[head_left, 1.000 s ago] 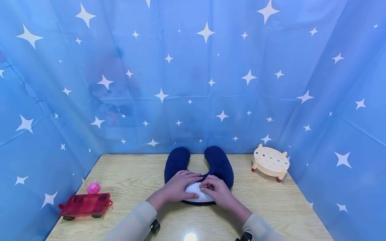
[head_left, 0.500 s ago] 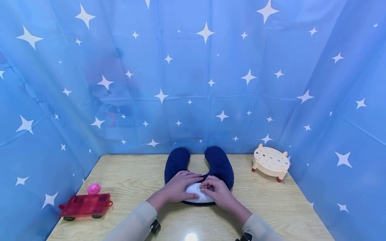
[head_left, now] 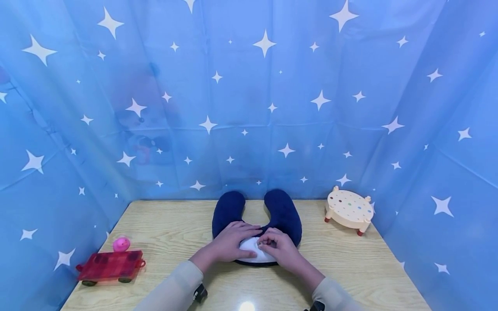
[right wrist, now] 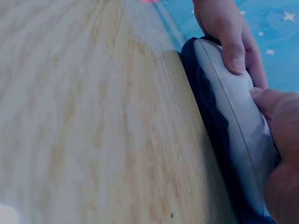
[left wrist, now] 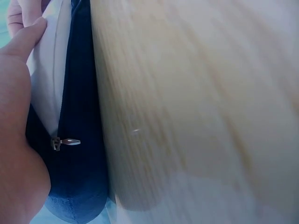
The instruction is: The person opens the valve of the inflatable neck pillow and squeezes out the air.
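A navy U-shaped neck pillow [head_left: 283,211] lies on the table, its curved part toward the person. The cover's zipper is undone along this near edge, and white inner material [head_left: 249,245] shows through the opening. A metal zipper pull [left wrist: 70,142] sits at one end of the gap in the left wrist view. My left hand [head_left: 233,242] rests on the pillow, fingers extended across the top and thumb on the white part. My right hand [head_left: 281,248] has curled fingers, with thumb and forefinger pinching at the white inner; its fingertips are partly hidden.
A red see-through toy cart [head_left: 110,264] with dark wheels stands at the table's left, a small pink toy [head_left: 121,244] behind it. At the back right is a cream dotted toy stool [head_left: 350,208] with red feet. A blue starry curtain [head_left: 249,86] encloses the wooden table [head_left: 167,220].
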`<state>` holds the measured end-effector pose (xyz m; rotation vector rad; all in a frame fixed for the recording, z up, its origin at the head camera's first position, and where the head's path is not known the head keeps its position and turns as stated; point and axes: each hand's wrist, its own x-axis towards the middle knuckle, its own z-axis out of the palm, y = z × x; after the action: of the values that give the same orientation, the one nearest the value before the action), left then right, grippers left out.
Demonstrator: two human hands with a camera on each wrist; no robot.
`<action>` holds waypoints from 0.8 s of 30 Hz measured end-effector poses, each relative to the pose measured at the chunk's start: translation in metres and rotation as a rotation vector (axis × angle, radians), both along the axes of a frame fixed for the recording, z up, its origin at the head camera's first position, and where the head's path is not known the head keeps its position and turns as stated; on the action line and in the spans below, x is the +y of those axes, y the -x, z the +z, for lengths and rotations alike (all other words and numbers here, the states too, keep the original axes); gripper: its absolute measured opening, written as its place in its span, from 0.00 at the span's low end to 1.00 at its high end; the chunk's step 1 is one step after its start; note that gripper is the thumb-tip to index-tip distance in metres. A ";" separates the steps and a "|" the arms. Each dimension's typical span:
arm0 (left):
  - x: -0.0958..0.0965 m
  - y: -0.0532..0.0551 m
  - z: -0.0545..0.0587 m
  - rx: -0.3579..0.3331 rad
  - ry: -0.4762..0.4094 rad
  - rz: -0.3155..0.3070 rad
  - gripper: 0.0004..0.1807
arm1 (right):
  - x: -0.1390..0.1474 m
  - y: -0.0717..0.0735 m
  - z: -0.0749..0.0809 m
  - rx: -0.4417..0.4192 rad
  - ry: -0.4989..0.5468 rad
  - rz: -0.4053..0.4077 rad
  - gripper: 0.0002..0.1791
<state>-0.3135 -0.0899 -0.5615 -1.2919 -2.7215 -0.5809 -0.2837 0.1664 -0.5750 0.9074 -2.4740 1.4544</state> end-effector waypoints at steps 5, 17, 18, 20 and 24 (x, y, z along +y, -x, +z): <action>0.000 0.000 -0.001 0.008 0.003 0.004 0.42 | -0.001 0.000 0.000 0.003 0.000 0.000 0.06; 0.000 -0.001 -0.001 0.003 0.010 0.009 0.42 | -0.002 -0.001 0.000 -0.005 -0.010 -0.012 0.05; 0.000 -0.001 -0.001 0.003 0.009 0.010 0.42 | -0.002 -0.001 0.000 -0.006 -0.010 -0.013 0.05; 0.001 -0.001 -0.001 0.001 0.008 0.011 0.42 | -0.002 -0.001 -0.001 -0.007 -0.010 -0.015 0.05; 0.001 -0.002 -0.001 0.000 0.004 0.010 0.42 | -0.002 -0.001 -0.001 -0.008 -0.007 -0.013 0.05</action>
<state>-0.3117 -0.0889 -0.5620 -1.2788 -2.7282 -0.5752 -0.2826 0.1648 -0.5764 0.8870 -2.4873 1.4495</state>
